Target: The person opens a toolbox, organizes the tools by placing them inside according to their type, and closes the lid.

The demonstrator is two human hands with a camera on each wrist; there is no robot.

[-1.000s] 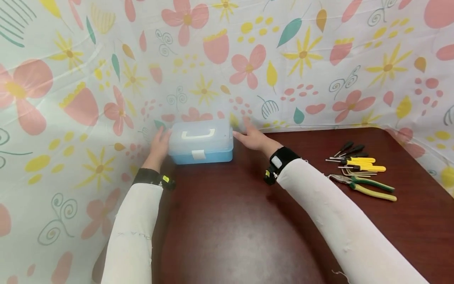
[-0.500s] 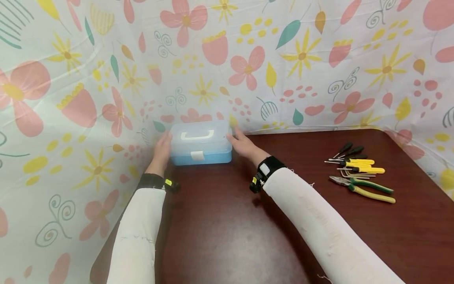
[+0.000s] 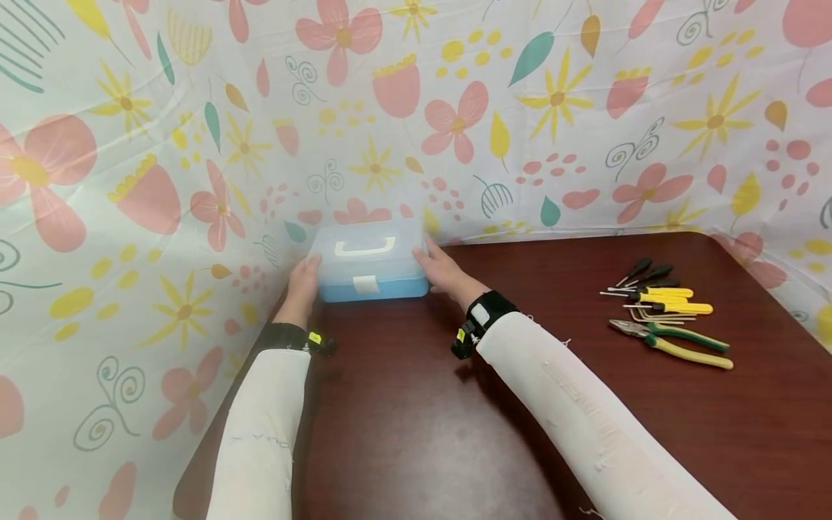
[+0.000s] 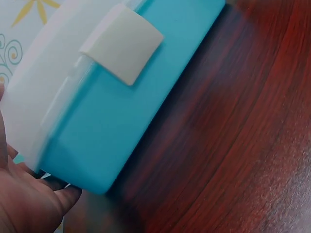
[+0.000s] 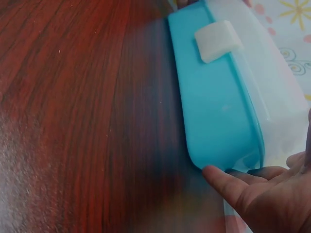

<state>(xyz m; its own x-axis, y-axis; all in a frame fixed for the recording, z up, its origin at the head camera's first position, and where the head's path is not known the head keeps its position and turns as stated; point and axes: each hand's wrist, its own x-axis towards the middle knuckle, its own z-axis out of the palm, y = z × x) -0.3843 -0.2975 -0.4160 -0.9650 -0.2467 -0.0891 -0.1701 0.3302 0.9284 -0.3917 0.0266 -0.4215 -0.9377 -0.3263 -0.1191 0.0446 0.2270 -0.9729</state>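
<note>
A plastic toolbox (image 3: pixel 372 287) with a light-blue base, a translucent lid, a white handle (image 3: pixel 365 246) and a white front latch (image 4: pixel 124 44) sits at the far left of the table, lid down. Its left end is held by my left hand (image 3: pixel 302 287), the thumb up by the lid and the fingers low at the end wall. At the opposite end my right hand (image 3: pixel 447 270) holds the box the same way. In the right wrist view, that hand's little finger (image 5: pixel 221 182) lies at the base's bottom corner. Parts of the other fingers are hidden behind the box.
On the right of the dark wooden table (image 3: pixel 416 419) lie green-and-yellow pliers (image 3: pixel 676 343), yellow-handled screwdrivers (image 3: pixel 682 308), black-handled screwdrivers (image 3: pixel 650 274) and hex keys (image 3: pixel 656 316). A floral curtain (image 3: pixel 260 144) hangs close behind and left of the toolbox.
My right hand has moved left from beside the toolbox onto its right end. My left hand has come slightly nearer along the left end. The toolbox shows no clear shift.
</note>
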